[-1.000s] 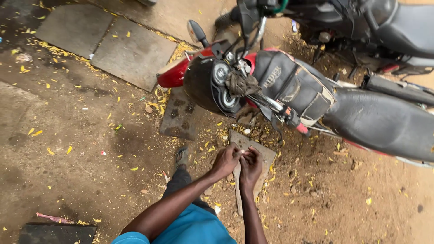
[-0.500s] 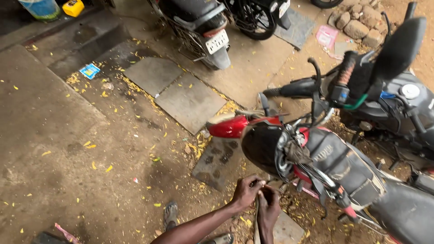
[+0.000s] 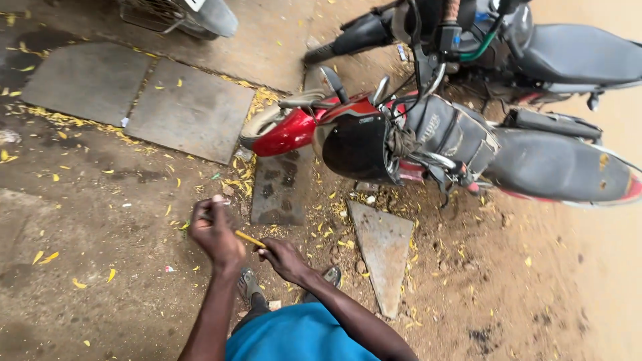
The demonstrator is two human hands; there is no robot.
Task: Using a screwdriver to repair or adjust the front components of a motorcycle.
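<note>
A thin yellow stick (image 3: pixel 249 238) is pinched between the fingertips of the left hand (image 3: pixel 215 232) and the right hand (image 3: pixel 283 259), apparently so both can steady it, above the dirt ground (image 3: pixel 120 281) and clear of it. Both forearms reach forward from the blue shirt (image 3: pixel 294 337), wrists bent, left fingers curled upward. Beyond stand a stone wedge (image 3: pixel 382 257) and a red motorcycle (image 3: pixel 428 150).

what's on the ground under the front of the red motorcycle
Under the red motorcycle lie a dark patterned paving block, scattered yellow leaves and dirt. The helmet and bodywork hide the ground farther back.
</note>
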